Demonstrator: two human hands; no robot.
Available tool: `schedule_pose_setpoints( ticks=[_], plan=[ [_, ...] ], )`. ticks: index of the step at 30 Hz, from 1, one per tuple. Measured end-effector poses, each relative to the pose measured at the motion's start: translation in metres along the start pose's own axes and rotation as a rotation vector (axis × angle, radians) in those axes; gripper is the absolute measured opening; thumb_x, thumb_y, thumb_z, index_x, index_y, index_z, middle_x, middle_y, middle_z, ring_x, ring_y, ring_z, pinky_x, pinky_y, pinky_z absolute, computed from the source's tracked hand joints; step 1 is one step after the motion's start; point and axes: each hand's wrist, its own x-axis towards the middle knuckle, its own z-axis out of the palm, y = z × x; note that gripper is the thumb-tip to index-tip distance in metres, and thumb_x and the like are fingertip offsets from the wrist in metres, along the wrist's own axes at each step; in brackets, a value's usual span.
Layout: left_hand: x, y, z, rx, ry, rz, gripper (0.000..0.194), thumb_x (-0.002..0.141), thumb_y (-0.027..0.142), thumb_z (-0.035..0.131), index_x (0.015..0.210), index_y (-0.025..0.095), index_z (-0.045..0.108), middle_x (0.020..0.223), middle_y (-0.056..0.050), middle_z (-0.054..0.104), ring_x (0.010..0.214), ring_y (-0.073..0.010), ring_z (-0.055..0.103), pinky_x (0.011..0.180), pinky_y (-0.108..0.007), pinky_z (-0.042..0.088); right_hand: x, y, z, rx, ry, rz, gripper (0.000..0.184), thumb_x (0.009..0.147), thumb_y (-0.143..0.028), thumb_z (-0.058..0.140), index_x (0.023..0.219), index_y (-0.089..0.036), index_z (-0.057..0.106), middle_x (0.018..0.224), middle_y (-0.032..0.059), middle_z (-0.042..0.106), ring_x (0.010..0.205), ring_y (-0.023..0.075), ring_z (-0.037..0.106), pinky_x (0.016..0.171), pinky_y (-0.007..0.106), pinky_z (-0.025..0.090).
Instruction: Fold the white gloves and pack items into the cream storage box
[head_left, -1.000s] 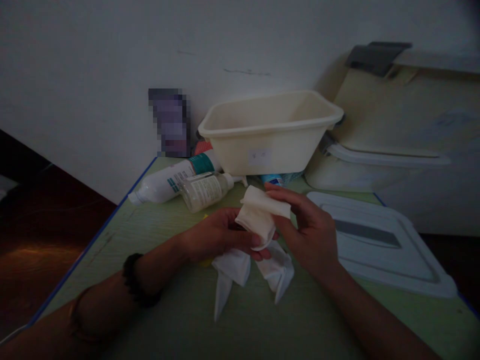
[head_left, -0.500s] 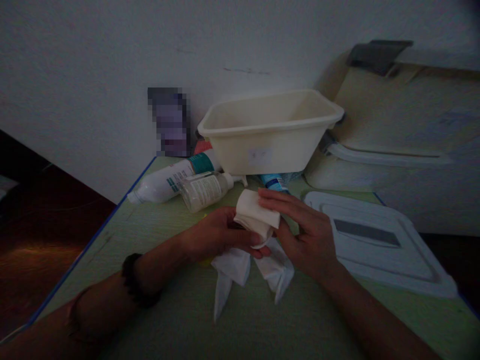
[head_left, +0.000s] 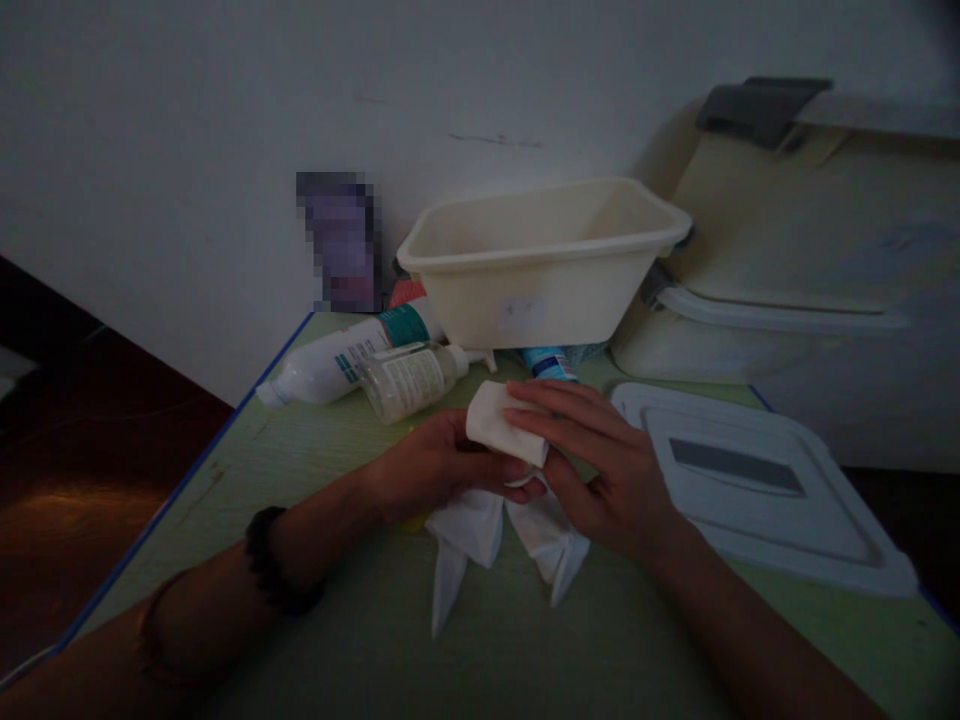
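A white cloth [head_left: 495,425] is folded into a small wad above the green table [head_left: 337,600]. My left hand [head_left: 439,465] grips the wad from the left, fingers curled round it. My right hand [head_left: 600,465] lies over the wad's top with fingers pressing it down. Two loose white ends [head_left: 465,540] of the cloth hang below both hands onto the table.
A cream plastic tub [head_left: 536,260] stands behind the hands at the wall. Two bottles [head_left: 375,365] lie on their sides left of it. A white lid [head_left: 757,480] lies flat to the right. The table's blue edge [head_left: 187,480] runs along the left.
My right hand has folded the cloth's raised flap down and now presses flat on the wad. The wad sits lower and more compact. My left hand has stayed put.
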Motion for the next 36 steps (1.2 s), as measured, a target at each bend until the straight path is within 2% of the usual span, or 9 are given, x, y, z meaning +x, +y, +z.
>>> schedule_pose_setpoints(
  ticks=[3, 6, 9, 12, 19, 24, 28, 31, 36],
  plan=[
    [-0.001, -0.001, -0.002, 0.013, -0.006, 0.0, 0.018, 0.067, 0.014, 0.08, 0.083, 0.013, 0.072, 0.077, -0.002, 0.074, 0.071, -0.0108, 0.069, 0.07, -0.019, 0.055, -0.001, 0.001, -0.005, 0.058, -0.064, 0.025, 0.037, 0.085, -0.012, 0.045, 0.117, -0.015, 0.065, 0.128, 0.0141, 0.062, 0.121, 0.0233, 0.053, 0.102, 0.049, 0.042],
    [-0.001, 0.0, -0.004, -0.03, -0.073, 0.029, 0.027, 0.068, 0.025, 0.081, 0.09, 0.013, 0.072, 0.08, -0.004, 0.074, 0.075, -0.0136, 0.07, 0.073, -0.022, 0.056, -0.003, 0.001, -0.007, 0.099, -0.09, 0.052, 0.038, 0.089, -0.016, 0.041, 0.119, -0.017, 0.064, 0.132, 0.0122, 0.059, 0.124, 0.0237, 0.05, 0.106, 0.051, 0.036],
    [-0.001, 0.0, -0.004, -0.119, -0.12, 0.07, 0.033, 0.074, 0.036, 0.076, 0.096, 0.013, 0.071, 0.084, -0.005, 0.073, 0.078, -0.0148, 0.07, 0.074, -0.023, 0.056, -0.004, 0.001, -0.005, 0.143, -0.06, 0.094, 0.038, 0.092, -0.021, 0.037, 0.115, -0.017, 0.067, 0.131, 0.0106, 0.06, 0.124, 0.0227, 0.051, 0.107, 0.047, 0.035],
    [-0.001, 0.001, -0.003, -0.09, -0.117, 0.035, 0.025, 0.079, 0.033, 0.072, 0.093, 0.012, 0.071, 0.082, -0.005, 0.073, 0.076, -0.0135, 0.071, 0.074, -0.021, 0.055, -0.005, -0.002, -0.002, 0.175, -0.004, 0.184, 0.038, 0.096, -0.025, 0.035, 0.11, -0.017, 0.07, 0.131, 0.0089, 0.06, 0.122, 0.021, 0.052, 0.105, 0.042, 0.037],
    [-0.002, 0.002, 0.001, -0.02, -0.063, -0.029, 0.026, 0.077, 0.026, 0.074, 0.096, 0.01, 0.071, 0.088, -0.006, 0.072, 0.072, -0.0116, 0.068, 0.069, -0.02, 0.052, -0.003, -0.004, 0.001, 0.145, 0.119, 0.349, 0.03, 0.096, -0.024, 0.04, 0.11, -0.018, 0.065, 0.12, 0.0064, 0.067, 0.113, 0.0159, 0.058, 0.098, 0.033, 0.043],
    [-0.003, 0.003, 0.001, 0.099, -0.062, -0.077, 0.017, 0.08, 0.026, 0.07, 0.085, 0.01, 0.072, 0.076, -0.005, 0.073, 0.068, -0.0101, 0.067, 0.065, -0.018, 0.051, 0.0, -0.004, 0.002, 0.144, 0.09, 0.493, 0.024, 0.091, -0.027, 0.051, 0.11, -0.018, 0.064, 0.105, 0.0047, 0.07, 0.094, 0.0146, 0.065, 0.079, 0.029, 0.051],
    [-0.003, 0.002, 0.002, 0.14, 0.009, -0.081, 0.02, 0.077, 0.029, 0.073, 0.079, 0.01, 0.071, 0.073, -0.004, 0.073, 0.064, -0.0106, 0.066, 0.062, -0.019, 0.051, 0.001, -0.003, 0.003, 0.138, 0.044, 0.471, 0.018, 0.086, -0.023, 0.058, 0.102, -0.018, 0.065, 0.092, 0.0023, 0.07, 0.086, 0.0141, 0.064, 0.076, 0.028, 0.05],
    [-0.002, 0.0, 0.003, 0.138, 0.056, -0.052, 0.02, 0.075, 0.03, 0.075, 0.079, 0.011, 0.07, 0.071, -0.004, 0.073, 0.062, -0.0105, 0.066, 0.059, -0.018, 0.051, 0.0, -0.002, 0.003, 0.136, 0.065, 0.443, 0.014, 0.084, -0.02, 0.061, 0.098, -0.02, 0.065, 0.089, 0.001, 0.068, 0.082, 0.0138, 0.062, 0.074, 0.029, 0.05],
    [0.001, 0.0, 0.007, 0.126, 0.132, 0.104, 0.016, 0.074, 0.024, 0.076, 0.084, 0.015, 0.069, 0.074, 0.0, 0.072, 0.062, -0.009, 0.065, 0.059, -0.018, 0.051, -0.003, 0.0, 0.0, 0.306, 0.146, 0.47, 0.017, 0.083, -0.024, 0.064, 0.1, -0.024, 0.064, 0.095, 0.0021, 0.067, 0.09, 0.0171, 0.062, 0.081, 0.034, 0.05]
  ],
)
